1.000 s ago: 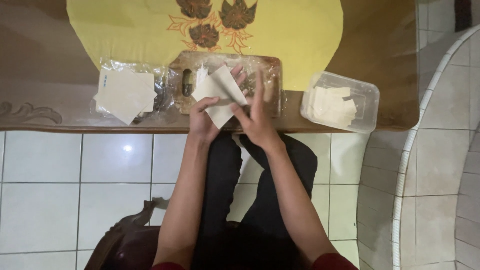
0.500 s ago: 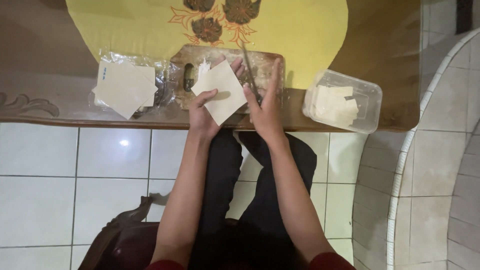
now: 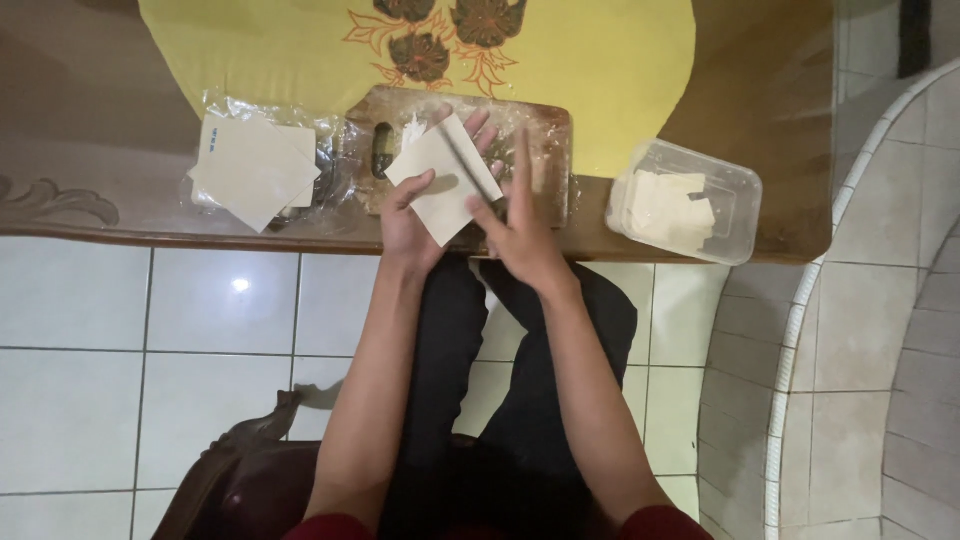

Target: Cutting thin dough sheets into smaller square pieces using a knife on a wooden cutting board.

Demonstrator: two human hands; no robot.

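Square pale wrapper sheet (image 3: 440, 190) sits at upper centre of the frame, over the wooden board (image 3: 545, 150). Left hand (image 3: 412, 215) pinches its lower-left edge, fingers closed. Right hand (image 3: 520, 235) grips a thin knife (image 3: 462, 165) laid across the sheet.

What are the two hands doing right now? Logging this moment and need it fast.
Left hand: closed on the pale square wrapper, holding it above the wooden board.
Right hand: holds a thin knife against the wrapper.

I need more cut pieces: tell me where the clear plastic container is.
In the head view, the clear plastic container sits on the table's right side, near its front edge, right of the wooden cutting board and beyond the right hand.
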